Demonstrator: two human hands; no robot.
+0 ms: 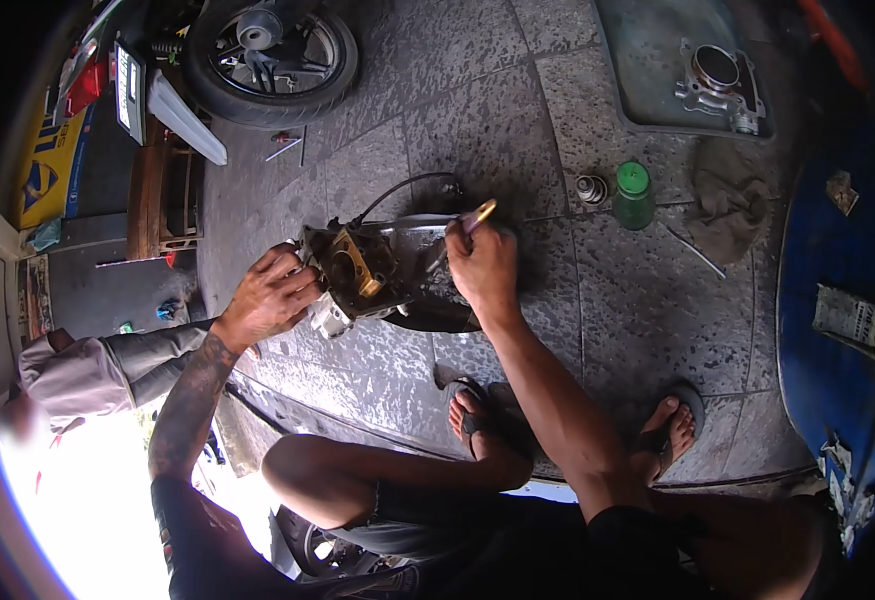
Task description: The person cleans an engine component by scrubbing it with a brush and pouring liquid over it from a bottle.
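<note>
A metal engine part with a gold-coloured face and dark cavity rests over a dark shallow tray on the floor. My left hand has its fingers curled round the part's left side. Just right of the part, above the tray, my right hand is closed round a brush, whose handle end points up and to the right. The brush's lower end is near the wet inside of the tray. A thin black cable curves up behind the part.
Right of the tray stand a small metal part, a green-lidded jar, a rag and a rod. A grey tray holds a metal cylinder. A motorcycle wheel is upper left; another person is at left.
</note>
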